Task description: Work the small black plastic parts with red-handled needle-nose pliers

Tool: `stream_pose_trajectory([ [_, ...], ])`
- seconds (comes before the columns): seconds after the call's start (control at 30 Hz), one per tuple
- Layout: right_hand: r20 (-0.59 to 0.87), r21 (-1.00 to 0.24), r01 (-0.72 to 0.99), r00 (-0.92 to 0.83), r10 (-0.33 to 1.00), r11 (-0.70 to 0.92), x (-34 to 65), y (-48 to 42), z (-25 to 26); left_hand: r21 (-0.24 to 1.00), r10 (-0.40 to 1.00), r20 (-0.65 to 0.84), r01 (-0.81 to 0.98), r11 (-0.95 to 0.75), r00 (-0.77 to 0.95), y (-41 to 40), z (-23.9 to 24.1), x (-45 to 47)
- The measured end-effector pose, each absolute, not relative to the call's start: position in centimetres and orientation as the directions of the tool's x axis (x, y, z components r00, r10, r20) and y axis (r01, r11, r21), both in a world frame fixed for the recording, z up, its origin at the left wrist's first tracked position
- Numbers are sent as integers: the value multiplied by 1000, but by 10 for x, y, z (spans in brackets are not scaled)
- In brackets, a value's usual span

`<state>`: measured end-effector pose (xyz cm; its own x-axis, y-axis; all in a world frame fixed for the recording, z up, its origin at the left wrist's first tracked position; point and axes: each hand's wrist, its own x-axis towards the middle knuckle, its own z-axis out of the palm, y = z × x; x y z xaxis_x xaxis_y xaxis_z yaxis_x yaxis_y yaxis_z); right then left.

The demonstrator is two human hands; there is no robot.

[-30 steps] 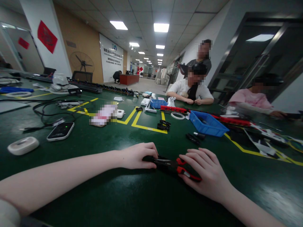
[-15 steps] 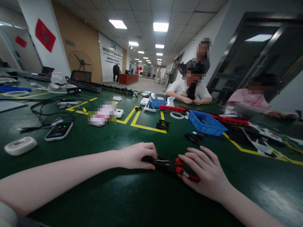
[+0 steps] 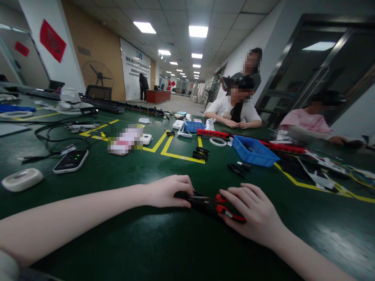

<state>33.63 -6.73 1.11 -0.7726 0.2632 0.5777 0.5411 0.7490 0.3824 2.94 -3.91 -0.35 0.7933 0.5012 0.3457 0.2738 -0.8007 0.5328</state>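
Observation:
My right hand is closed around the red and black handles of a pair of pliers, close above the green table. The pliers point left, and their dark jaws reach a small black part. That part is pinched between the thumb and fingers of my left hand. Its exact kind is hard to make out, since my fingers cover much of it. Whether the jaws grip the part or only touch it, I cannot tell.
Beyond my hands lie small black parts and more black pieces. A blue tray stands at the right. On the left are a phone-like device, a white roll and black cables. Two people sit across the table; another stands behind.
The fingers of my right hand have drawn in a little on the plier handles. My left hand keeps its pinch on the black part. The view has shifted slightly.

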Motion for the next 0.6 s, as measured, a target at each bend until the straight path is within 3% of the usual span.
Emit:
stream_pose_trajectory([
  [0.17, 565, 361, 560, -768, 303, 746, 338, -68, 10, 498, 483, 371, 269, -824, 794, -40, -3, 29],
  [0.6, 576, 338, 555, -761, 299, 760, 341, -65, 6, 571, 490, 387, 215, -792, 781, -42, -4, 29],
])
